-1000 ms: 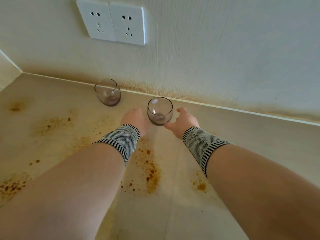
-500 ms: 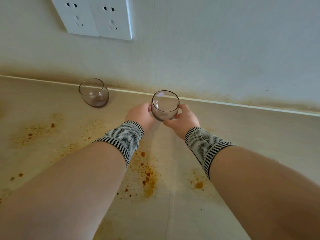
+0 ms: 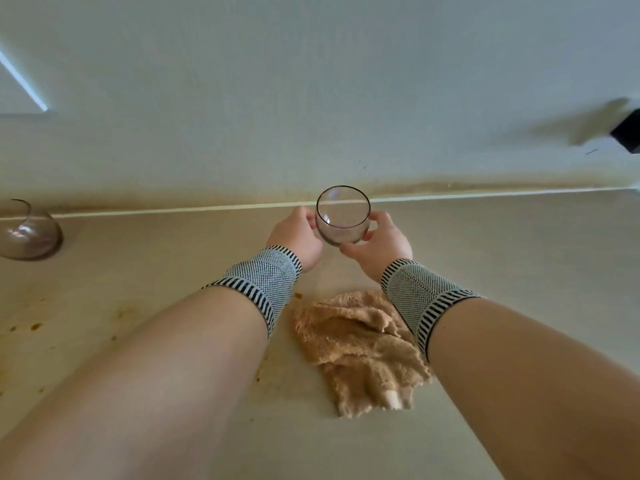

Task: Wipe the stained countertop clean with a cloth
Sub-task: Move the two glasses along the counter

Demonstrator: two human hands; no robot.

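A small tinted glass [image 3: 343,216] is held between both hands near the back wall. My left hand [image 3: 298,239] cups its left side and my right hand [image 3: 379,242] curls round its right side. A crumpled tan cloth [image 3: 356,344] lies on the beige countertop [image 3: 519,271] below and between my wrists, partly hidden by my right forearm. Brown stains [image 3: 34,327] dot the countertop at the left. I cannot tell whether the glass is lifted or standing.
A second tinted glass [image 3: 27,233] stands at the left edge of the view, near the wall. A dark object [image 3: 628,129] sticks out from the wall at upper right. Grime runs along the wall's foot [image 3: 450,187].
Both hands have carried the glass to the right along the wall. The view followed, so the cloth has come into sight and the sockets and big stains have slid out left.
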